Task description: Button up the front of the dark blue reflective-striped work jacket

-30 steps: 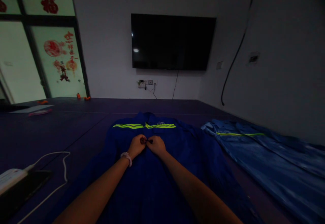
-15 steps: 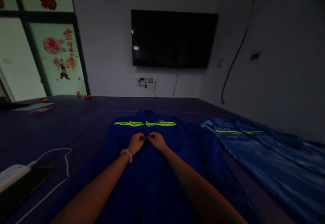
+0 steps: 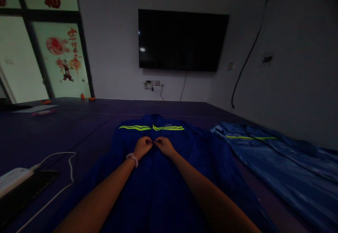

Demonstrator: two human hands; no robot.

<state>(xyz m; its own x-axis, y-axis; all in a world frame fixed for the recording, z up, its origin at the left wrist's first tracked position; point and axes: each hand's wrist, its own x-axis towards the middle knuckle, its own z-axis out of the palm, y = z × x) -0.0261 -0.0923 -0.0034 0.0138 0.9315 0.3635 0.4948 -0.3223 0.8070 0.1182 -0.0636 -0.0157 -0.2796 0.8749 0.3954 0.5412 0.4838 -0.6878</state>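
Observation:
A dark blue work jacket (image 3: 158, 176) with yellow-green reflective stripes across the chest lies spread out in front of me, collar pointing away. My left hand (image 3: 143, 146), with a pale scrunchie (image 3: 132, 158) at the wrist, pinches the jacket's front edge just below the stripes. Close beside it, my right hand (image 3: 164, 145) also pinches the front opening, fingertips almost meeting the left ones. Any button or fastener between the fingers is too small and dark to make out.
A lighter blue garment (image 3: 280, 162) with one yellow stripe lies at the right. On the left are a black phone (image 3: 26, 194), a white device (image 3: 16, 178) and a white cable (image 3: 71, 169). A television (image 3: 182, 41) hangs on the far wall.
Both hands stay at the same spot on the jacket front, with only slight finger movement. The whole view has shifted slightly.

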